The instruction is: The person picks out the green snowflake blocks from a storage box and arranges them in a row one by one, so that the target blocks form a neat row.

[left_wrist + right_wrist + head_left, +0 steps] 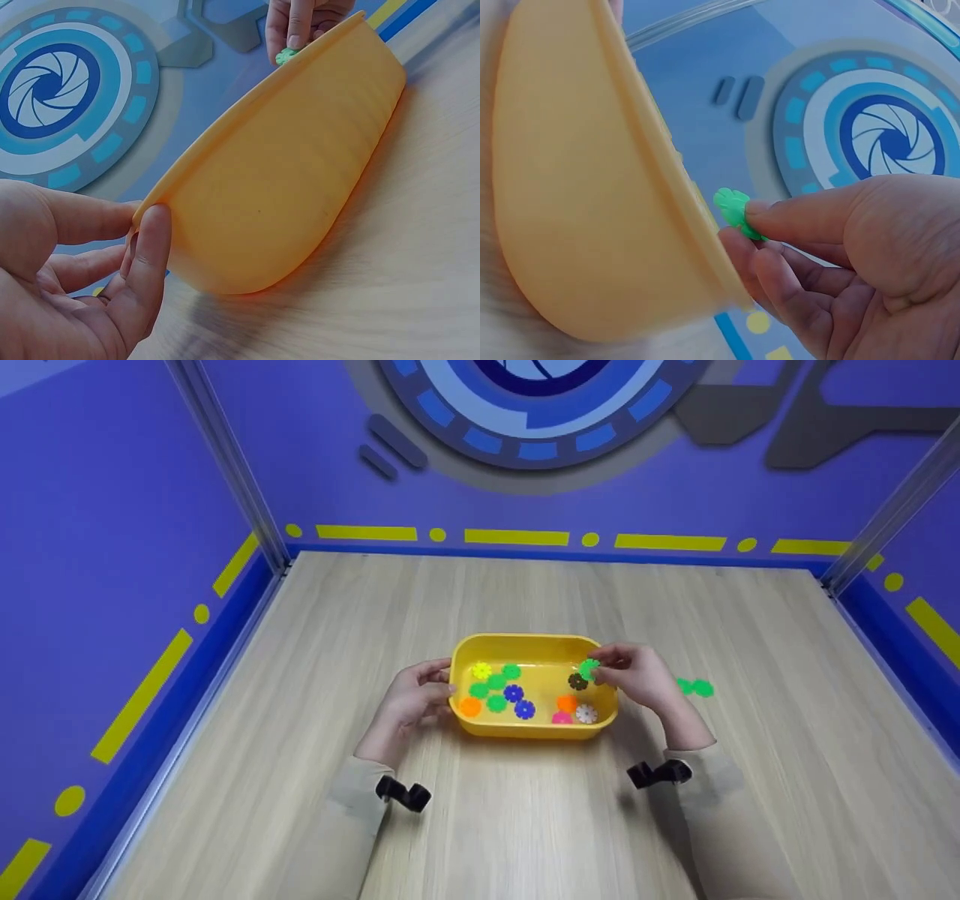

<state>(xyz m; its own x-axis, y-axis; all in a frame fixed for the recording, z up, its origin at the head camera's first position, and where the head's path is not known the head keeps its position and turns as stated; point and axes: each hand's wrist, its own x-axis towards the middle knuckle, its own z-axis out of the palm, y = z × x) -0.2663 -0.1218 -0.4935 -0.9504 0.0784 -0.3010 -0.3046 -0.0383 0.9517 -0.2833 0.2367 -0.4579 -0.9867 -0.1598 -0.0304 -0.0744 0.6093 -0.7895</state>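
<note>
A yellow plastic basin (534, 732) stands on the table with several notched plastic discs inside. My left hand (414, 690) pinches its left rim between thumb and fingers, as the left wrist view shows. Over the right end of the basin, my right hand (637, 671) pinches a green notched disc (739, 212) between thumb and fingers. Below that disc lies a brown disc (577, 682), near an orange disc (567, 703), a pink disc (562, 718) and a white disc (586, 713). Green discs, two blue ones, a yellow one (481, 670) and another orange one fill the left half.
Two green discs (703, 688) lie on the wooden table (510, 810), right of the basin behind my right wrist. Blue-purple panels (465, 502) with yellow marks wall the table at the back and both sides. Metal posts (232, 465) stand in the back corners.
</note>
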